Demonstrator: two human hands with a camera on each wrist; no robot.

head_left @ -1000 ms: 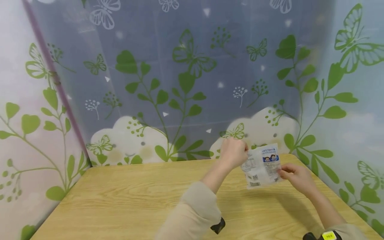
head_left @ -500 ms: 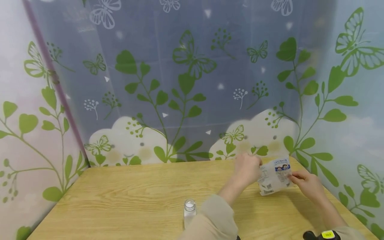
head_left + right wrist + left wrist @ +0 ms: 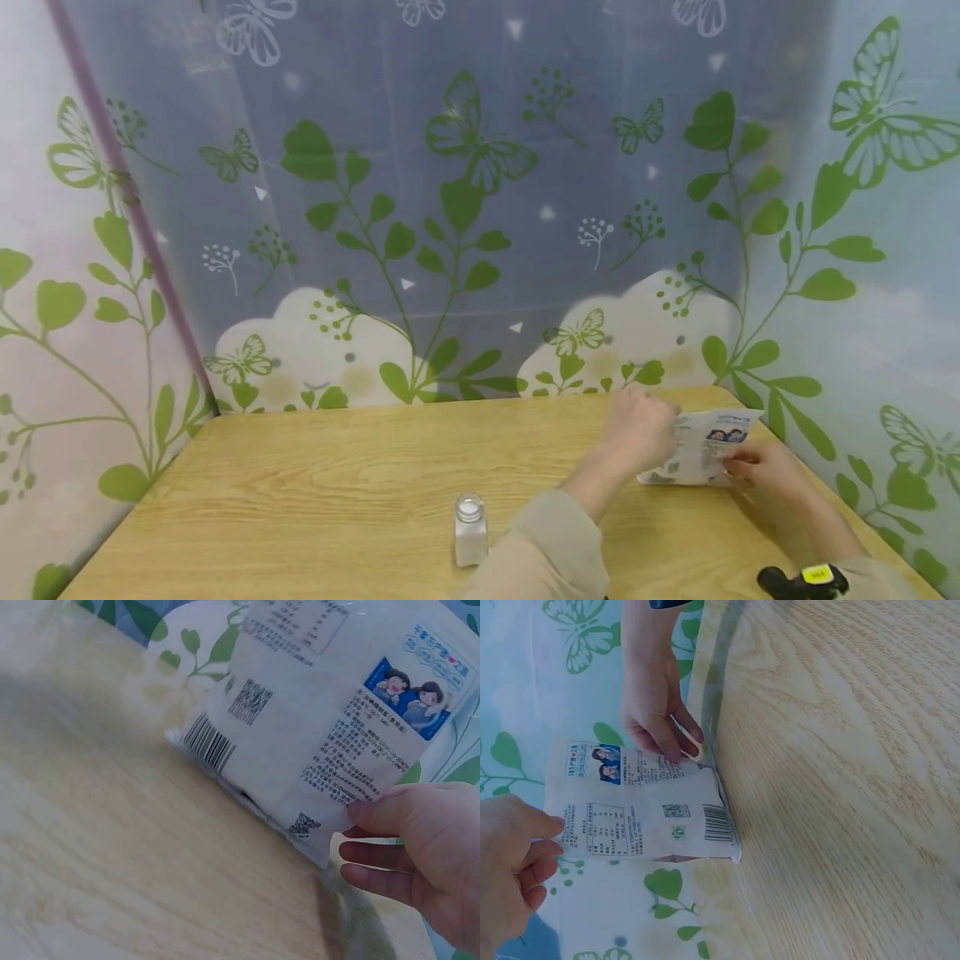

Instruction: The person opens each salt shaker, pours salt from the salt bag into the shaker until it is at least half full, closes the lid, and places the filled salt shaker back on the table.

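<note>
A white printed plastic packet (image 3: 693, 457) is held near the table's back right corner, its barcode edge at or just above the wood. My left hand (image 3: 640, 429) pinches its left side; in the left wrist view, the thumb of that hand (image 3: 514, 862) lies against the packet (image 3: 649, 806) and the other fingers are curled. With thumb and fingers, my right hand (image 3: 776, 477) grips the opposite side. In the right wrist view, the right hand (image 3: 431, 847) pinches near a lower corner of the packet (image 3: 281, 742). What is inside the packet is hidden.
A small clear jar (image 3: 471, 533) without a lid, with white contents, stands on the wooden table (image 3: 300, 500) left of my left forearm. Curtains (image 3: 480, 250) printed with leaves and butterflies close off the back and sides.
Both hands have carried the packet right and down to the table surface. My left forearm has shifted right, bringing the jar into view. The jar stays in place.
</note>
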